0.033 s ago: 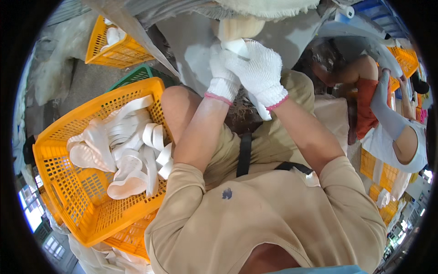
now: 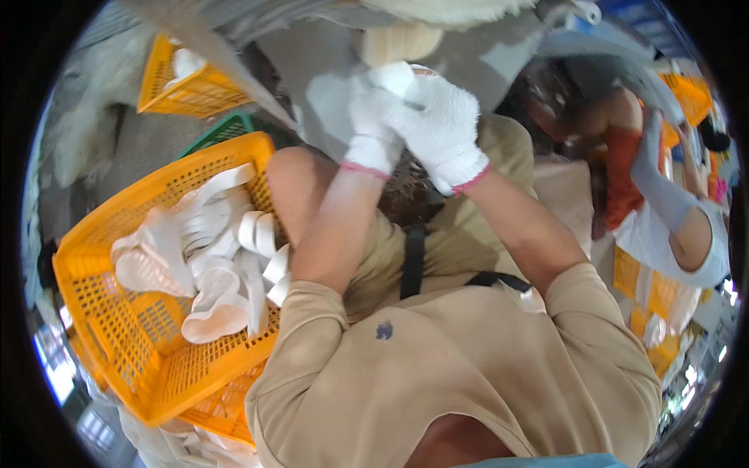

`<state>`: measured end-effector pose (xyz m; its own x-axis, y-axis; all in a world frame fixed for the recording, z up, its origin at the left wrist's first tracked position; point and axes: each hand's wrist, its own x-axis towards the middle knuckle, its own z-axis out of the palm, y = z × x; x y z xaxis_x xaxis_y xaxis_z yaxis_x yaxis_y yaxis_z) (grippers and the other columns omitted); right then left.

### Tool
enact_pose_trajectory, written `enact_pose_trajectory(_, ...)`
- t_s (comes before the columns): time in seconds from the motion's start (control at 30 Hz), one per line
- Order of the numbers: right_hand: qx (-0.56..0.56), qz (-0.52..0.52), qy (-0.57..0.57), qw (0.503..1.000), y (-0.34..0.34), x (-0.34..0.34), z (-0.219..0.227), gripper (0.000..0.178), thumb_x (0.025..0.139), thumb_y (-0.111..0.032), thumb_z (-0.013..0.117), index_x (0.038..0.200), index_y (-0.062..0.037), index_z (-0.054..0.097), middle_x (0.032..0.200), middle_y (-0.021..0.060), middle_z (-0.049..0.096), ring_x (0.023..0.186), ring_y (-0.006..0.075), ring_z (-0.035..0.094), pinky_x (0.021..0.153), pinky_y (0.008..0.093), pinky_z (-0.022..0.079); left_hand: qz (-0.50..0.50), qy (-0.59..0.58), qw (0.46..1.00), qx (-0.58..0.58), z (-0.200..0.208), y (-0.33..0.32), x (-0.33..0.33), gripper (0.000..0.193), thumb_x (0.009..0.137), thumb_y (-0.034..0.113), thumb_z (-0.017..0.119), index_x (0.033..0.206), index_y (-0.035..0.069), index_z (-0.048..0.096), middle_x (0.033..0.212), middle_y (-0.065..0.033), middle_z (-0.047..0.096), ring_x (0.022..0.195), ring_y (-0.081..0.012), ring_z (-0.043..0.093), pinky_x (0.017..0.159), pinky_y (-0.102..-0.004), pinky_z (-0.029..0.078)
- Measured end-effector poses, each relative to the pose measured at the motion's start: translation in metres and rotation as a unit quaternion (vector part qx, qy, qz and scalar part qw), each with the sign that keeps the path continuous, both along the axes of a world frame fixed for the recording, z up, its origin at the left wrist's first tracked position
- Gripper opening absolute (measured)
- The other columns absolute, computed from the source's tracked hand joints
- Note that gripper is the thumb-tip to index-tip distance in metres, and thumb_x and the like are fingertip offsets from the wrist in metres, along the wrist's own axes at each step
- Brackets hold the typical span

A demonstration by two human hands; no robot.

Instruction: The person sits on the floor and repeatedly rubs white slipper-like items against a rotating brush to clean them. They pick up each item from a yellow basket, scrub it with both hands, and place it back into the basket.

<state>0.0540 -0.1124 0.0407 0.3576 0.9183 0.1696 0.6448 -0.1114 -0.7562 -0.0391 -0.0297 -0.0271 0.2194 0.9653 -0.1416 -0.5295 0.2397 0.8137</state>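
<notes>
My left hand [image 2: 376, 113] and my right hand [image 2: 441, 125], both in white knitted gloves with pink cuff edges, are closed together around a white shoe sole [image 2: 396, 78]. Much of the sole is hidden by the gloves. Just beyond it is a cream-coloured, rounded wheel-like part [image 2: 402, 45]; I cannot tell whether they touch. To my left, a yellow plastic basket [image 2: 101, 300] holds several white soles [image 2: 214, 300], some curled and lying over one another.
Another yellow basket [image 2: 183, 90] with white pieces stands at the far left, near a green crate [image 2: 222, 129]. Grey sheeting [image 2: 484, 66] surrounds the wheel. A person in a white top [image 2: 663, 242] sits at the right among yellow crates.
A white end of the sole that showed below my right wrist is out of sight now. The hands stay together near the wheel, and the whole view has shifted slightly.
</notes>
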Motion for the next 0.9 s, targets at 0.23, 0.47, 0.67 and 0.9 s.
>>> enact_pose_trajectory(0.23, 0.102, -0.02, 0.052, 0.993, -0.047, 0.015, -0.021, 0.06, 0.075, -0.053, 0.086, 0.109, -0.005, 0.072, 0.092, 0.0172, 0.074, 0.082, 0.035, 0.073, 0.074, 0.0414, 0.057, 0.018, 0.226, 0.941, 0.251, -0.011, -0.038, 0.026, 0.032, 0.106, 0.024, 0.046, 0.121, -0.001, 0.059, 0.115, -0.0134, 0.07, 0.097, -0.0236, 0.07, 0.085, -0.0374, 0.06)
enact_pose_trajectory(0.47, 0.054, -0.103, 0.007, 0.993, -0.036, 0.069, 0.009, 0.057, 0.079, -0.056, 0.08, 0.106, -0.0062, 0.075, 0.09, 0.0177, 0.075, 0.085, 0.0347, 0.074, 0.077, 0.0408, 0.058, -0.115, -0.058, 0.992, 0.008, -0.011, -0.042, 0.101, 0.049, 0.113, 0.047, 0.032, 0.125, 0.009, 0.061, 0.121, -0.0076, 0.069, 0.106, -0.0235, 0.067, 0.099, -0.0375, 0.051)
enact_pose_trajectory(0.67, 0.018, -0.106, -0.081, 0.991, 0.005, 0.108, 0.005, 0.054, 0.079, -0.059, 0.077, 0.1, -0.0094, 0.075, 0.091, 0.0187, 0.074, 0.088, 0.0373, 0.073, 0.077, 0.0434, 0.058, -0.136, -0.108, 0.985, -0.002, -0.019, -0.023, 0.141, 0.039, 0.11, 0.03, 0.043, 0.128, 0.002, 0.063, 0.114, -0.0096, 0.071, 0.102, -0.0227, 0.068, 0.092, -0.035, 0.053)
enact_pose_trajectory(0.9, 0.05, -0.075, -0.002, 0.996, 0.024, 0.126, -0.013, 0.056, 0.079, -0.064, 0.073, 0.1, -0.0118, 0.077, 0.089, 0.0149, 0.077, 0.083, 0.0356, 0.074, 0.076, 0.0436, 0.059, -0.098, -0.175, 0.971, -0.129, -0.018, -0.011, 0.149, 0.054, 0.11, 0.054, 0.041, 0.136, 0.009, 0.058, 0.122, -0.0088, 0.068, 0.114, -0.0261, 0.063, 0.101, -0.0373, 0.049)
